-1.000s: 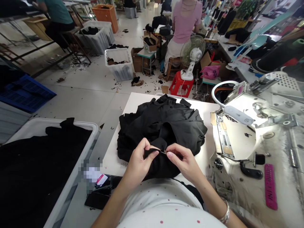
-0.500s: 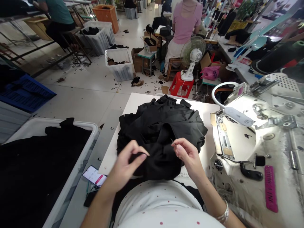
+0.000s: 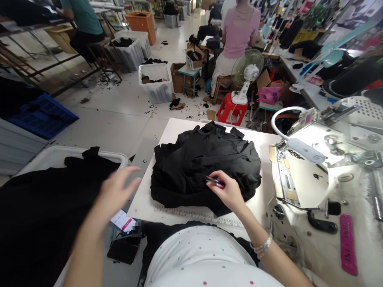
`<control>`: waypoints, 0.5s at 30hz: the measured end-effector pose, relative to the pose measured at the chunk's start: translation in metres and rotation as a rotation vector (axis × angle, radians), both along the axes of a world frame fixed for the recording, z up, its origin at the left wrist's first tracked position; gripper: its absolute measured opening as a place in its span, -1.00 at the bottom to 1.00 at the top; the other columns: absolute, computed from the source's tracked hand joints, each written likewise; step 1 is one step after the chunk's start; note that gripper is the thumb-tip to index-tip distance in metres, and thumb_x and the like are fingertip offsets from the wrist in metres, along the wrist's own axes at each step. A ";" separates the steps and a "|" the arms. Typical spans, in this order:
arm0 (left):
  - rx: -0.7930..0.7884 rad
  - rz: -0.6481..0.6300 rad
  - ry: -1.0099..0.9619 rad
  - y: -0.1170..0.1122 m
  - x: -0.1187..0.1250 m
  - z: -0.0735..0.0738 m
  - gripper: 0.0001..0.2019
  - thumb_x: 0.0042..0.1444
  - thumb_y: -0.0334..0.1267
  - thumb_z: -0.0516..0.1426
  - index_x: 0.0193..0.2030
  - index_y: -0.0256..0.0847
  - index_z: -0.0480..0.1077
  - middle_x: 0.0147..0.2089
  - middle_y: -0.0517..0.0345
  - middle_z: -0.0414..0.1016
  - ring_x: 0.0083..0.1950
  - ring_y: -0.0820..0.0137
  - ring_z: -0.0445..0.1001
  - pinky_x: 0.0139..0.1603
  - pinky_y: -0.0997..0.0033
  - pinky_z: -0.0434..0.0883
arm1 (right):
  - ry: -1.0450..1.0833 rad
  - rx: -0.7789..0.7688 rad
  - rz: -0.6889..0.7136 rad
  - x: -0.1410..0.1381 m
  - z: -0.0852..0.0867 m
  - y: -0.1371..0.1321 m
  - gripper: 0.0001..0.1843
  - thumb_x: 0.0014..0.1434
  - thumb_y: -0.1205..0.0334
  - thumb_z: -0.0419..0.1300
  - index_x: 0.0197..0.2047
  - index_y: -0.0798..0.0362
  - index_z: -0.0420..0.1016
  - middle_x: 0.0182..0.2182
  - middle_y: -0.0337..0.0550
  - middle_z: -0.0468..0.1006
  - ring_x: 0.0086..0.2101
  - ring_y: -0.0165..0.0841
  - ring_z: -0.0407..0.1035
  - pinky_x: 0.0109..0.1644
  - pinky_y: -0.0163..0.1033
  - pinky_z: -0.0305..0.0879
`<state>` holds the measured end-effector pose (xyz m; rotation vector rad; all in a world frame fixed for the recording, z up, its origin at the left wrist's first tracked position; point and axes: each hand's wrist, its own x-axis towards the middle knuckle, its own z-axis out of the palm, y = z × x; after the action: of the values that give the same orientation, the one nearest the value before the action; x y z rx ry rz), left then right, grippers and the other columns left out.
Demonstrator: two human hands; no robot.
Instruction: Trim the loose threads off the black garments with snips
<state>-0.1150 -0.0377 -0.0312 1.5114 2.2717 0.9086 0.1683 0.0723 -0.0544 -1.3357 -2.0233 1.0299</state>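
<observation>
My left hand (image 3: 118,189) is raised over the near right edge of the white bin (image 3: 123,159). Its thumb and fingers are spread apart, nothing is between them, and the hand is blurred by motion. My right hand (image 3: 228,191) is closed around a small pair of thread snips (image 3: 216,181) whose metal tips point left. The snips are just over a heap of black fabric pieces (image 3: 197,163) piled on the white tabletop (image 3: 140,203). More black fabric (image 3: 44,207) fills the bin at my left.
A sewing machine (image 3: 317,187) with a lit lamp (image 3: 306,149) stands close on the right. A ruler strip (image 3: 197,217) runs along the table's front edge. Two phones lie at left, one lit (image 3: 122,221), one dark (image 3: 123,251). A fan (image 3: 245,79) stands on a red stool (image 3: 231,109).
My left hand has moved left from the fabric heap toward the bin and opened. The fabric at the heap's front has been let go. The snips now show plainly in my right hand.
</observation>
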 end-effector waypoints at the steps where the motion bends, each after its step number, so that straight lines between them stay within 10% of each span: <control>1: -0.097 -0.076 0.030 0.015 0.013 -0.016 -0.79 0.07 -0.22 0.09 -0.19 -0.25 0.40 -0.10 0.01 0.44 -0.04 0.21 0.37 0.01 0.07 0.29 | -0.047 0.011 0.044 -0.008 -0.003 0.000 -0.79 0.01 0.11 0.19 -0.31 0.05 0.45 -0.59 -0.30 0.31 -0.56 -0.44 0.20 -0.43 -0.34 0.08; 4: -0.199 -0.245 0.127 0.036 0.061 -0.052 -0.81 0.08 -0.27 0.03 -0.21 -0.28 0.39 -0.19 -0.03 0.45 -0.11 0.18 0.37 -0.08 0.12 0.30 | -0.106 0.000 0.109 -0.031 -0.010 -0.001 -0.72 0.03 0.08 0.16 -0.22 0.03 0.48 -0.62 -0.29 0.33 -0.57 -0.42 0.20 -0.46 -0.34 0.04; 8: -0.077 -0.469 0.143 0.026 0.110 -0.066 -0.75 0.14 -0.37 -0.06 -0.10 -0.17 0.37 -0.11 0.03 0.42 -0.05 0.24 0.30 -0.04 0.19 0.24 | -0.018 -0.086 0.114 -0.056 -0.012 0.003 -0.74 0.03 0.04 0.15 -0.36 0.08 0.45 -0.65 -0.31 0.30 -0.58 -0.45 0.16 -0.48 -0.37 0.03; 15: -0.027 -0.346 0.104 0.017 0.084 -0.060 -0.76 0.16 -0.23 -0.01 -0.06 -0.17 0.32 -0.16 0.06 0.42 -0.12 0.28 0.30 -0.15 0.29 0.26 | 0.478 -0.119 -0.110 -0.043 0.007 0.004 -0.65 0.04 0.00 0.14 -0.56 0.11 0.26 -0.61 -0.27 0.25 -0.54 -0.46 0.15 -0.48 -0.35 0.14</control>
<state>-0.0306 -0.0211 -0.0913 1.8999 1.9855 0.7119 0.1250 0.0763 -0.0476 -1.1104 -1.5395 1.2909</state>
